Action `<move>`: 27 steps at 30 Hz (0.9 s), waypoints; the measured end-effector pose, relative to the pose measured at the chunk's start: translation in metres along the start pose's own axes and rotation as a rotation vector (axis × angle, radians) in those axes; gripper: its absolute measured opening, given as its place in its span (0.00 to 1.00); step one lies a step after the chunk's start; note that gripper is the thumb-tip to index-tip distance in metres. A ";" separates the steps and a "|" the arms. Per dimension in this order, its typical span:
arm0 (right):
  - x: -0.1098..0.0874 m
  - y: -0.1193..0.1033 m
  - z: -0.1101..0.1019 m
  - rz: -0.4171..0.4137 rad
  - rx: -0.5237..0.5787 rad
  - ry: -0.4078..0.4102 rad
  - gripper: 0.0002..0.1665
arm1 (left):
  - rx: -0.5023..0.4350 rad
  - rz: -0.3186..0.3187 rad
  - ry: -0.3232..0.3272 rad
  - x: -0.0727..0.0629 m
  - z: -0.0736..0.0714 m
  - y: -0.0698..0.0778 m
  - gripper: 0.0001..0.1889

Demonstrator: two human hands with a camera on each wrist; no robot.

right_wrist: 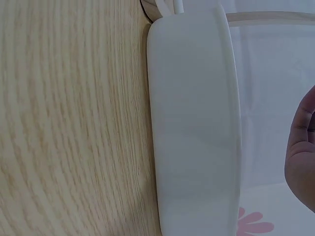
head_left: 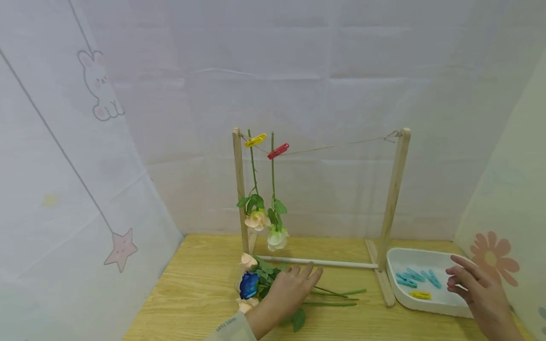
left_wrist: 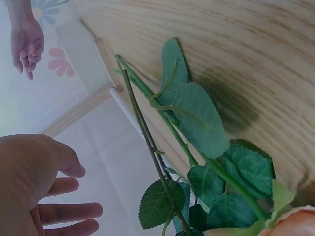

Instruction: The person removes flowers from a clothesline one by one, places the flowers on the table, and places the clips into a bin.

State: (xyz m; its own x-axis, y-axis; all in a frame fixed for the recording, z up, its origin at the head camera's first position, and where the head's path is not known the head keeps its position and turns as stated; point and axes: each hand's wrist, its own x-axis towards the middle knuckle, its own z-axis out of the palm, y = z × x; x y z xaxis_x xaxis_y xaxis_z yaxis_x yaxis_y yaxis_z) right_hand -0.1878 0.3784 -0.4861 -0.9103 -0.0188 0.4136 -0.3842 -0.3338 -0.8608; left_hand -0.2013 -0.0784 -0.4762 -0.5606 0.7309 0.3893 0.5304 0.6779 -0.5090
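Note:
My left hand [head_left: 289,290] reaches over a bunch of artificial roses lying on the table, its fingers extended and apart. In the left wrist view, nothing is between its fingers [left_wrist: 71,212], and the green stems [left_wrist: 142,88] and leaves lie beside them. A blue rose [head_left: 249,285] and peach roses [head_left: 249,262] show at the bunch's left end. My right hand [head_left: 479,290] is raised over the right side of a white basin [head_left: 452,303], fingers loosely bent and holding nothing. Inside the basin are several teal clothespins [head_left: 406,280] and a yellow clothespin [head_left: 420,295].
Behind the roses stands a wooden frame [head_left: 394,199] with a string [head_left: 332,147] between its posts. At the string's left, a yellow clip [head_left: 255,140] and a red clip [head_left: 278,151] hold a peach rose [head_left: 258,219] and a white rose [head_left: 277,238] upside down. A white rod [head_left: 320,262] joins the bases.

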 end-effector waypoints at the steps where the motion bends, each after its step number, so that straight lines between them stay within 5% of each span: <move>1: 0.000 0.000 0.001 -0.002 0.002 -0.004 0.26 | -0.008 -0.005 0.003 0.000 -0.001 -0.001 0.31; 27: 0.033 -0.010 0.050 -0.042 -0.015 -0.061 0.23 | -0.104 -0.136 0.191 0.005 -0.031 -0.038 0.29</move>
State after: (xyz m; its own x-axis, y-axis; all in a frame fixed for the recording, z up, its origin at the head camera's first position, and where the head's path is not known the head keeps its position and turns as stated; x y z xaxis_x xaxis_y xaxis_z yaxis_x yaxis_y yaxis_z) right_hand -0.2066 0.3338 -0.4493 -0.8827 -0.0623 0.4659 -0.4241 -0.3216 -0.8466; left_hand -0.2047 -0.0976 -0.4315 -0.5062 0.6275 0.5917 0.5265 0.7682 -0.3643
